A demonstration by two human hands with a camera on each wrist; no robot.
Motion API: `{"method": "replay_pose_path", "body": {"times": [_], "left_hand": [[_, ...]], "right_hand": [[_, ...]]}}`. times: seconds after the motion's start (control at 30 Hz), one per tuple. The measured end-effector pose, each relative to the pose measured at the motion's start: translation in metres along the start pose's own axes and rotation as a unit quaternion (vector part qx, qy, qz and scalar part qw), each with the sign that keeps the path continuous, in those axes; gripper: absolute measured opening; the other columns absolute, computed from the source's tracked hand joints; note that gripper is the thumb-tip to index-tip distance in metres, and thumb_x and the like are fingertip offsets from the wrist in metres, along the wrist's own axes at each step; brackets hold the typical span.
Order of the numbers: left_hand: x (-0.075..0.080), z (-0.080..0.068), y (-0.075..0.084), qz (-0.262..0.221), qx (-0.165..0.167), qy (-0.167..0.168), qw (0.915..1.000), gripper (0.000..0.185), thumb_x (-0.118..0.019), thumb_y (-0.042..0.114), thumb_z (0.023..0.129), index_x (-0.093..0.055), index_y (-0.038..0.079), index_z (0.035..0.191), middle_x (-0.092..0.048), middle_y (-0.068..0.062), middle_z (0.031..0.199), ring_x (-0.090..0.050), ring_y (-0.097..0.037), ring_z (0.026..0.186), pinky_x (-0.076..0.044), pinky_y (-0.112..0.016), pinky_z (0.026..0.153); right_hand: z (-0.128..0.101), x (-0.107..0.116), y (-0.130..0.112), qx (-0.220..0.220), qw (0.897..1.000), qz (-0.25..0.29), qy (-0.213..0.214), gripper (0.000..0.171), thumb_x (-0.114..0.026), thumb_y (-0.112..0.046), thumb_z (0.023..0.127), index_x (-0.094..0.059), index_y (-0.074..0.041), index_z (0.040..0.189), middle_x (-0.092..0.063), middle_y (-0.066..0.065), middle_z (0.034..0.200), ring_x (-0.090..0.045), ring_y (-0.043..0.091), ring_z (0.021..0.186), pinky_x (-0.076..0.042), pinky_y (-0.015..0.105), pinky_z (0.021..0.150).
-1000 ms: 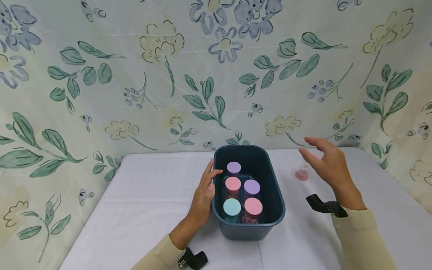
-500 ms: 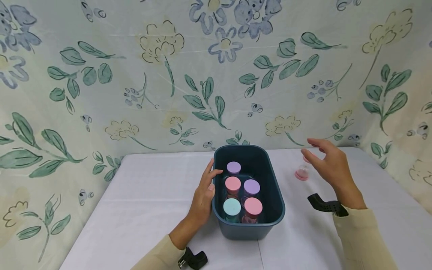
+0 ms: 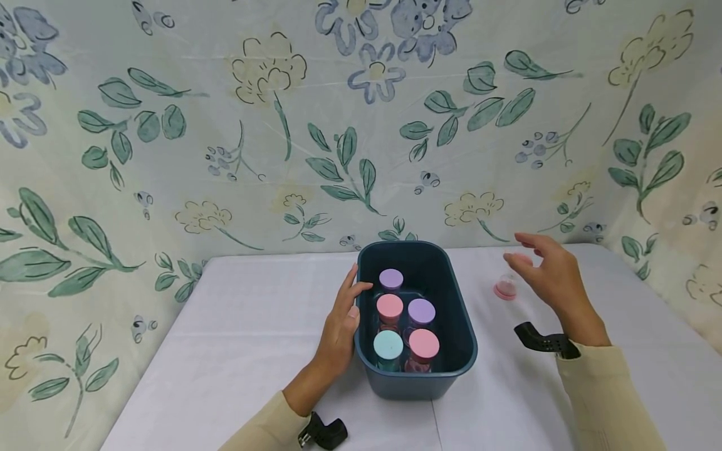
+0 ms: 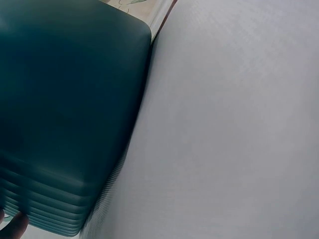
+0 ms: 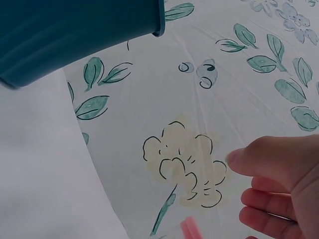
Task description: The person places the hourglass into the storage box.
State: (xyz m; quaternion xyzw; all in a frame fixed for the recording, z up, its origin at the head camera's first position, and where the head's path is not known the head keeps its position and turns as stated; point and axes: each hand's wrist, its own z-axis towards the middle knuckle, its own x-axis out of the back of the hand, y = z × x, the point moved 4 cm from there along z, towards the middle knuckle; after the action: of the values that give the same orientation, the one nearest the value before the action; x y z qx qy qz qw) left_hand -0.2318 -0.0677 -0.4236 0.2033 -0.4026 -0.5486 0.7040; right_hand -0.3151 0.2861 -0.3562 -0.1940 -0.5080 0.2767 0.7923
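While left hand (image 3: 340, 326) steadies bin (image 3: 451, 357), right hand (image 3: 549, 275) spread

Floral backdrop (image 3: 282, 125), white tablecloth (image 3: 248, 326)

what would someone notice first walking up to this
Probably the dark teal bin in the middle of the white table, with five pastel-lidded jars standing upright inside it. The left hand rests against the bin's left wall, while the right hand hovers open beside a small pink jar standing alone on the table to the bin's right.
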Motion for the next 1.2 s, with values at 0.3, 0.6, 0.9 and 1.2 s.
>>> {"method": "replay_pose_path", "body": {"times": [0.3,0.6,0.9,1.2], "left_hand": [[0.0,0.0,0.0,0.004,0.005,0.0,1.0,0.044,-0.031,0.022,0.097,-0.044,0.021,0.139,-0.014,0.001,0.161,-0.014,-0.021,0.147,-0.021,-0.065,0.108],[0.0,-0.001,0.0,0.008,0.008,0.002,0.9999,0.045,-0.031,0.017,0.096,-0.044,0.023,0.139,-0.014,0.001,0.161,-0.014,-0.02,0.147,-0.02,-0.065,0.108],[0.0,0.0,0.0,0.005,0.003,0.003,1.0,0.046,-0.03,0.016,0.096,-0.044,0.023,0.14,-0.014,0.001,0.161,-0.015,-0.023,0.147,-0.021,-0.066,0.107],[-0.001,0.0,-0.002,0.011,0.0,0.004,0.9999,0.046,-0.03,0.018,0.097,-0.044,0.023,0.14,-0.014,0.001,0.161,-0.016,-0.024,0.147,-0.021,-0.066,0.107]], "right_hand": [[0.0,-0.002,0.007,-0.002,1.0,0.0,-0.006,0.062,-0.063,-0.035,0.092,-0.045,-0.006,0.143,-0.049,0.024,0.137,-0.042,0.044,0.12,-0.044,0.064,0.09],[0.002,-0.007,0.017,-0.015,1.0,-0.007,-0.016,0.062,-0.062,-0.037,0.092,-0.045,-0.003,0.142,-0.047,0.026,0.137,-0.042,0.045,0.12,-0.045,0.064,0.088],[0.003,-0.011,0.023,-0.025,0.999,-0.017,-0.03,0.061,-0.065,-0.032,0.091,-0.045,-0.001,0.141,-0.045,0.027,0.137,-0.041,0.045,0.12,-0.044,0.065,0.089],[0.004,-0.012,0.028,-0.015,0.999,-0.022,-0.041,0.061,-0.068,-0.027,0.089,-0.045,-0.001,0.14,-0.048,0.025,0.133,-0.042,0.044,0.119,-0.043,0.065,0.09]]}}
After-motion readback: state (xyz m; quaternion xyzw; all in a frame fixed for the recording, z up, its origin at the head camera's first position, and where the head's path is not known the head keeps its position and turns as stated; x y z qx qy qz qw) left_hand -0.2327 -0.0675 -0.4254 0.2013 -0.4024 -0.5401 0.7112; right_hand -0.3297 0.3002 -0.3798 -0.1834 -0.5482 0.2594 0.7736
